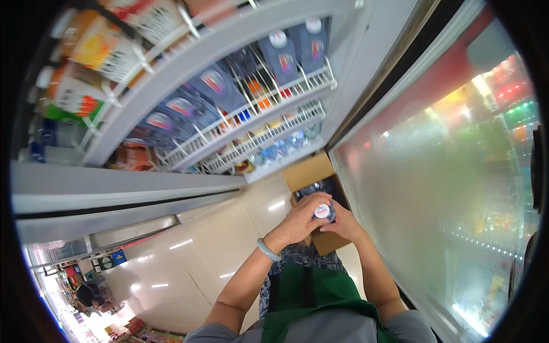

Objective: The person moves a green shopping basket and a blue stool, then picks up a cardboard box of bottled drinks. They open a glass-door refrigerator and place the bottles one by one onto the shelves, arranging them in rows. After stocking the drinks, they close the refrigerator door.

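Both hands are wrapped around a bottle (322, 211) with a white cap, seen from above in front of my body. My left hand (306, 214) grips it from the left, a pale bangle on that wrist. From the right, my right hand (343, 224) closes on the same bottle. Under the hands stands an opened cardboard box (311, 171) on the floor, its flaps folded out. Dark bottles (328, 186) show inside it, partly hidden by my hands. Similar bottles with white caps (283, 58) line a wire shelf of the fridge ahead.
An upright drinks fridge (349, 47) stands open, with wire racks (257, 115) of bottles. Its fogged glass door (407, 171) swings out on my right. Large juice bottles (103, 51) fill a rack at upper left. Another person (92, 293) is far off at lower left, near stocked shelves.
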Tool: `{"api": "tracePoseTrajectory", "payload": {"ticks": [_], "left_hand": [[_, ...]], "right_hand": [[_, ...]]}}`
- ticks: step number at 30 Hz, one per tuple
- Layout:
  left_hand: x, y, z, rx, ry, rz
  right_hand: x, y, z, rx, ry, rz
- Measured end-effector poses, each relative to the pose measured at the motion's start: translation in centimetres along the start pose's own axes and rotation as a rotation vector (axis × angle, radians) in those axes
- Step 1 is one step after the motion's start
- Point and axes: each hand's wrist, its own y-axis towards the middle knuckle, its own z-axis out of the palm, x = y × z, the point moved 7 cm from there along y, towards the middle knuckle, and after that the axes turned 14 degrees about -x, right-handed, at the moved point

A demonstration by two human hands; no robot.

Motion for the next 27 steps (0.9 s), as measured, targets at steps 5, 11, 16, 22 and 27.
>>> {"api": "tracePoseTrajectory", "payload": {"ticks": [5,11,16,22,27], "left_hand": [[-13.1,3.4,-5.1,0.117,0.139,0.200],[-19.0,6.5,-11.4,-0.170,0.170,0.521],[-14.9,7.1,-14.4,-0.681,0.192,0.515],[-6.2,11.4,-16.2,-0.702,0.156,0.218],[-3.0,14.3,-17.0,-0.670,-0.012,0.143]], "right_hand": [[12.1,0.6,-2.7,-0.183,-0.104,-0.296],[20.7,5.7,-2.9,-0.443,0.042,-0.415],[23.9,13.3,-0.9,-0.540,0.413,-0.554],[23.5,19.9,1.5,-0.588,0.562,-0.408],[23.3,23.2,2.2,-0.682,-0.043,-0.409]]}}
